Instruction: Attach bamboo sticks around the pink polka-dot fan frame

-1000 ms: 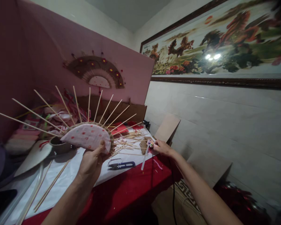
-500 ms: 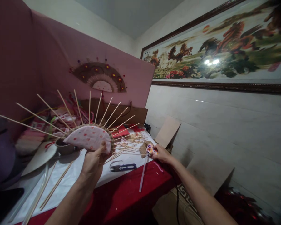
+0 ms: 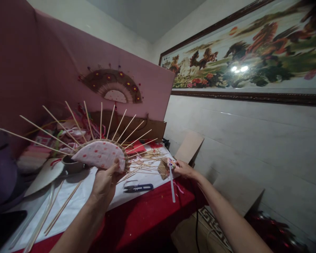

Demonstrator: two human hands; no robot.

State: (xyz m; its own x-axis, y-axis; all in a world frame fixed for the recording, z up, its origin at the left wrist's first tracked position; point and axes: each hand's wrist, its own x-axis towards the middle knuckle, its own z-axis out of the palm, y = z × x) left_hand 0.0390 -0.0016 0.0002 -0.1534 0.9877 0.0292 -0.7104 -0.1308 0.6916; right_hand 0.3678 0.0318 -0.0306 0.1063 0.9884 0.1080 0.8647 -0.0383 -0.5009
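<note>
My left hand (image 3: 105, 181) grips a half-round fan (image 3: 97, 154) by its lower right edge, thumb on the front. The fan's face is white cloth with red dots, and thin wooden sticks spread outward from its curved rim. At the table's right corner, my right hand (image 3: 183, 169) is closed around a small patterned glue gun (image 3: 171, 163). A long translucent glue stick (image 3: 172, 186) sticks out of it, pointing down, and a dark cord hangs below the hand. Blue thread snips (image 3: 138, 188) lie on the white cloth between my hands.
Loose thin sticks (image 3: 147, 158) and a brown scrap (image 3: 162, 168) lie near the right hand. A dark bowl (image 3: 72, 164) stands behind the fan's left end. On the pink board hangs a finished-looking fan (image 3: 116, 86). Red cloth (image 3: 137, 218) covers the table's front edge.
My right hand has shifted slightly right and turned the glue gun, so its glue stick swings right and more upright. The left hand and the fan hold nearly still.
</note>
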